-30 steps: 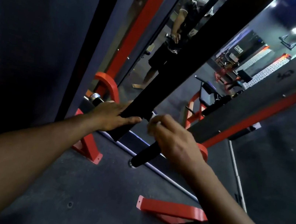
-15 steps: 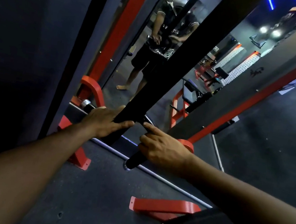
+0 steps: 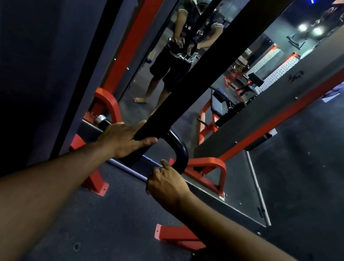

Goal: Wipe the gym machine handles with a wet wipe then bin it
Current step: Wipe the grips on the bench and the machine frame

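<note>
1. both bare forearms reached in from the bottom corners toward the machine, over dark rubber floor.
2. red floor bracket sat just under the right forearm, a second red foot under the left one.
3. right hand was curled round the lower end of the black curved handle, fingers wrapped, knuckles up. wet wipe not visible; cannot tell if it was inside that fist.
4. left hand sat higher and further left, fingers curled over the handle's left arm, thumb running along the black upright bar that crossed in front of it.
5. chrome end cap of the handle stuck out just left of the left hand.
6. red curved frame piece stood behind the cap, at the base of the red upright.
7. mirror behind the machine reflected the person gripping the handle, plus benches and ceiling lights far back.
</note>
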A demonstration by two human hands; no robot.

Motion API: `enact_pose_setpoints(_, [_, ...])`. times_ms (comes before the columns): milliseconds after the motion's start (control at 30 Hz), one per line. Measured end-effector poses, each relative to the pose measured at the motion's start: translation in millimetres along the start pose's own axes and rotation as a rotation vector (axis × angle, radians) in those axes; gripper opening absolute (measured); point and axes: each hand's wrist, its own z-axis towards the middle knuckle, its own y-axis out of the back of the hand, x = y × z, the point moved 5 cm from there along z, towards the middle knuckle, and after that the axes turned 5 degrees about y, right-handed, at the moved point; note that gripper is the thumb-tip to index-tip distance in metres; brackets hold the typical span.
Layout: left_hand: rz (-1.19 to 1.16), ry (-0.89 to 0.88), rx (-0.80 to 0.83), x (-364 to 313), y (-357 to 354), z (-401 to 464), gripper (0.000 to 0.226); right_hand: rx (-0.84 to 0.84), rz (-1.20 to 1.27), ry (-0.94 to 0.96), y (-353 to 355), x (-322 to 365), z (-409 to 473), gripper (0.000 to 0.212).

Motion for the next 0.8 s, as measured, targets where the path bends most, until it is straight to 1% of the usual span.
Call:
enact_pose_setpoints(67, [-0.006,-0.011,-0.012,1,1,-3,0.115,-0.030,-0.032,0.024,20,-9,-9,0.022])
enact_pose_setpoints(133, [-0.008,-0.023,-0.020,2,1,-4,0.113,-0.026,-0.125,0.014,40,-21,-17,0.022])
enact_pose_setpoints(200, [-0.011,-0.020,-0.027,3,0,-4,0.115,-0.027,-0.170,0.010,48,-25,-20,0.022])
enact_pose_setpoints(267, [-0.011,-0.009,-0.028,6,1,-3,0.118,-0.027,-0.123,0.003,45,-18,-17,0.020])
enact_pose_setpoints(333, [-0.008,-0.010,-0.026,8,0,-1,0.117,-0.016,0.006,-0.030,34,-7,-11,0.017])
enact_pose_setpoints(400, [-0.012,-0.029,-0.051,7,0,-2,0.115,-0.040,0.124,-0.069,17,8,1,0.015])
enact_pose_setpoints(533, [-0.002,-0.052,-0.110,2,4,-5,0.119,-0.055,0.198,-0.098,-2,35,20,0.016])
enact_pose_setpoints(600, [0.001,-0.046,-0.109,1,5,-6,0.117,-0.084,0.199,-0.066,-5,35,20,0.017])
enact_pose_setpoints(700, [0.013,-0.051,-0.135,2,4,-7,0.117,-0.128,0.113,-0.005,2,24,6,0.018])
enact_pose_setpoints(800, [0.005,-0.036,-0.162,3,0,-7,0.104,-0.177,0.068,0.066,19,15,-7,0.018])
